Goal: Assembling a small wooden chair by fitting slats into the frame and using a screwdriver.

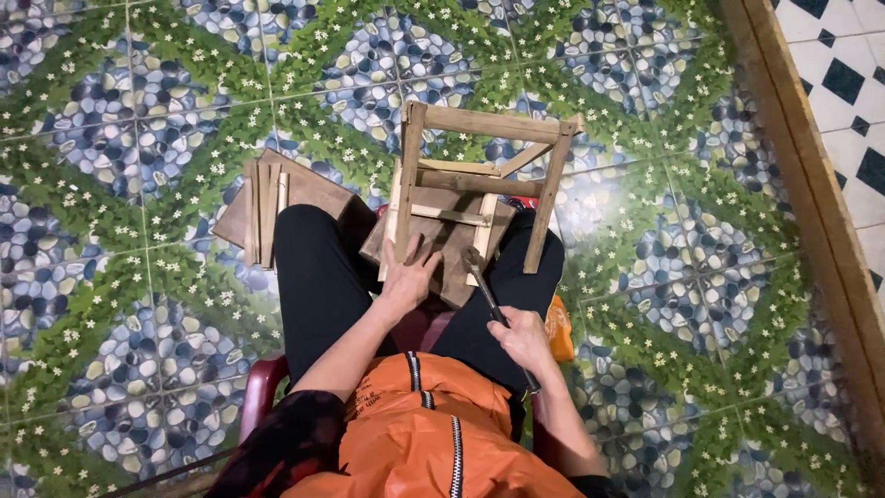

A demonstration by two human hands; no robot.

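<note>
Across the person's lap, a small upturned wooden stool with bare slatted legs [475, 175] is resting seat-down on the knees of the black trousers [323, 277], its four legs and cross-braces pointing up and away toward the floor tiles. Left hand [408, 277] is lying flat and open on the near edge of the stool's brown seat board, fingers spread, pressing beside the nearest leg. Right hand [524, 339] is closing around the dark handle of a metal hammer [489, 300], whose head is touching the seat board just right of the left hand's fingertips. Stool is sitting directly ahead of both hands, left hand on it, right hand just behind and to the right. Beside the left knee, a loose stack of brown wooden boards and slats [272, 207] is lying on the green-and-blue pebble-patterned tile floor [138, 184]. Person is wearing an orange zip jacket [433, 433] and sitting on a red plastic chair [258, 392].
</note>
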